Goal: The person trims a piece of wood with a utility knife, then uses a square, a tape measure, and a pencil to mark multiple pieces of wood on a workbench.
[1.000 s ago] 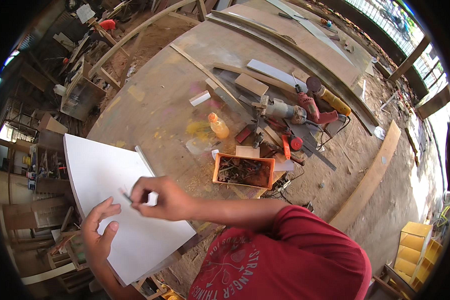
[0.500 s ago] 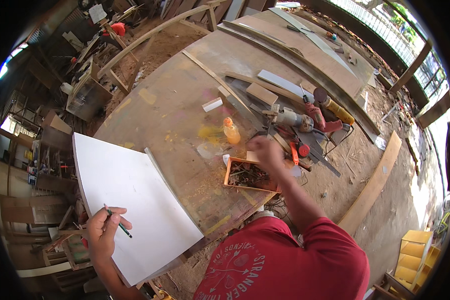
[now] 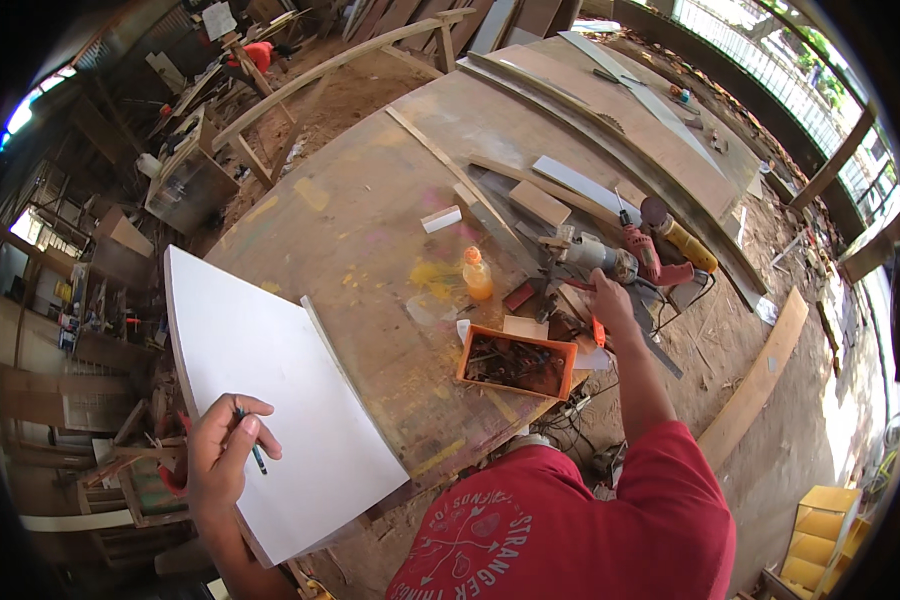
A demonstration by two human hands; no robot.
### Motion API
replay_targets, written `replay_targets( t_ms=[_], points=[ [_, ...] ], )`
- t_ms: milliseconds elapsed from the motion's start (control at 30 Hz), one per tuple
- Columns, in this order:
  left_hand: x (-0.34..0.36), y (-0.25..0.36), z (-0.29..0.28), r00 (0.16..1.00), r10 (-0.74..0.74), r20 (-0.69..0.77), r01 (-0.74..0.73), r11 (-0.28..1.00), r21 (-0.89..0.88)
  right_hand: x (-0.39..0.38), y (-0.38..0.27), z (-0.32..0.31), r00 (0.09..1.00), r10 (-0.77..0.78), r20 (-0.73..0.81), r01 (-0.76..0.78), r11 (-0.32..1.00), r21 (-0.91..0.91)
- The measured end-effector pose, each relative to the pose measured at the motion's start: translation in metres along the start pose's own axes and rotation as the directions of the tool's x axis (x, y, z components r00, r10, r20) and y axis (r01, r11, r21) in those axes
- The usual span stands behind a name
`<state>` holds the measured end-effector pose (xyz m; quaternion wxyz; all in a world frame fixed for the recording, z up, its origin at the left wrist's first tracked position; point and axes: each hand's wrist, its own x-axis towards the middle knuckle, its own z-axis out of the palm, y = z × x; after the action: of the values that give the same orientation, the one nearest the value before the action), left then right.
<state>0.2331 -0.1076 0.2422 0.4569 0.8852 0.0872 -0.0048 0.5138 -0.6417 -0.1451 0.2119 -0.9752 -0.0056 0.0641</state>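
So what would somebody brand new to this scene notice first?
Probably the big white sheet at lower left, bright against the brown table, with the left hand above it holding a pencil. Next, perhaps, the orange box at the table's near edge, and the right hand by the red drill and other tools.

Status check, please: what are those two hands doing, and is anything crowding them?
Left hand: pencil in grip, over white panel. Right hand: beside grey power tool, its hold unclear. Red drill also close, crowding it.
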Motion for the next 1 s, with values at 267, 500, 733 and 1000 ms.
replay_targets(
  t_ms=[267, 500, 733, 1000],
  points=[
    [0.000, -0.001, -0.009, 0.997, -0.078, 0.016, 0.079, 0.990, -0.116, -0.125, -0.166, -0.076, 0.939, -0.325, 0.114, 0.112, 0.601, 0.791],
    [-0.004, 0.004, -0.015, 0.997, 0.074, 0.032, -0.071, 0.995, -0.076, -0.183, -0.389, -0.079, 0.591, -0.805, -0.059, -0.109, -0.152, 0.982],
    [-0.003, -0.016, -0.025, 0.983, 0.181, -0.031, -0.182, 0.941, -0.284, -0.201, -0.450, -0.061, 0.655, -0.754, -0.045, -0.305, -0.319, 0.897],
    [-0.005, -0.020, -0.029, 0.988, 0.152, -0.008, -0.144, 0.917, -0.373, -0.199, -0.430, -0.059, 0.426, -0.902, -0.070, -0.359, -0.239, 0.902]
  ],
)
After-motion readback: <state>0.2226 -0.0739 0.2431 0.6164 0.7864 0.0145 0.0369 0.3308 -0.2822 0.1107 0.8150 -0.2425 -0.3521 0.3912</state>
